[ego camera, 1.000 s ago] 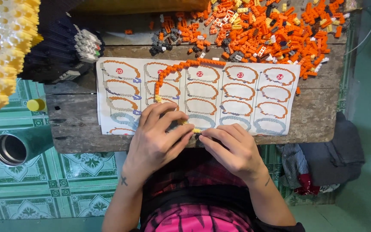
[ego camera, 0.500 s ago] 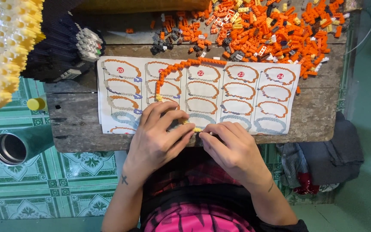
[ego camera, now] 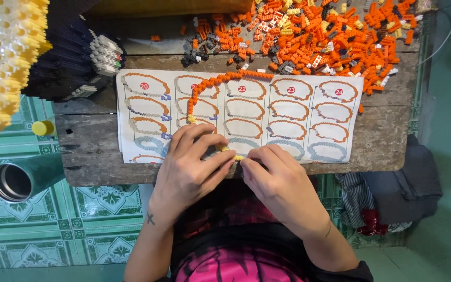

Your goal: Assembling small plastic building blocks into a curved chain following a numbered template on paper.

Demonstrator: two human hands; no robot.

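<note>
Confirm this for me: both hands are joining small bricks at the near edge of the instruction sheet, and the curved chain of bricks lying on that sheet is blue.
Not quite. The head view shows the curved chain is orange, not blue. The rest holds: the left hand and right hand meet over small bricks at the near edge of the instruction sheet.

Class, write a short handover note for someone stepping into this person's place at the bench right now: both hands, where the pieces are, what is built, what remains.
Left hand: fingers pressed on the near end of the orange brick arc, at its small yellow bricks.
Right hand: fingertips pinching the same yellow bricks; whether it holds a loose one is hidden.
Things: the arc lies on the printed instruction sheet on the wooden bench; the loose brick pile sits at the far edge.
Done: one curved arc.
Left: the ring is not closed; many loose bricks remain.
</note>
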